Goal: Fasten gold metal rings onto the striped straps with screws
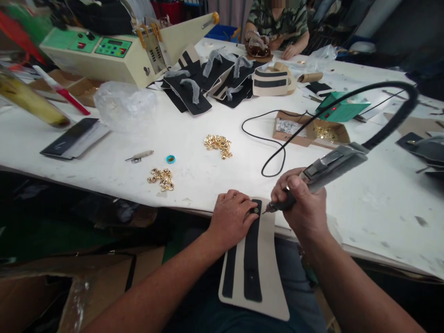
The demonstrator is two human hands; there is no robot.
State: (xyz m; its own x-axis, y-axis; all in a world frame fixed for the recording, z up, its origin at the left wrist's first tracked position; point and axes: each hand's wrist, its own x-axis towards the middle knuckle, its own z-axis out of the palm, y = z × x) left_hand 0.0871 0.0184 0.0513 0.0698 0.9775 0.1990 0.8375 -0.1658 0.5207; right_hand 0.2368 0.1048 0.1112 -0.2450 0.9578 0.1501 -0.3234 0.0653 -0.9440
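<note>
A beige panel [269, 277] with two black strips lies over my lap, its far end against the table edge. My left hand [231, 216] grips that far end, thumb and index finger beside a small round metal fitting [255, 210] on the longer black strip [253, 254]. In my right hand [307, 208] is a grey corded electric screwdriver [335, 166], fingers wrapped round its dark front part. Its thin tip points left, just right of the fitting and apart from it. Whatever lies under my left palm is hidden.
Gold hardware piles [218, 144], a blue-rimmed ring [170, 159] and a pen-like tool [140, 156] lie on the white table [194, 185]. Beyond are a small-parts box [294, 129], a green power box [342, 107], stacked black panels [190, 95] and a machine [104, 55]. A person [277, 27] works opposite.
</note>
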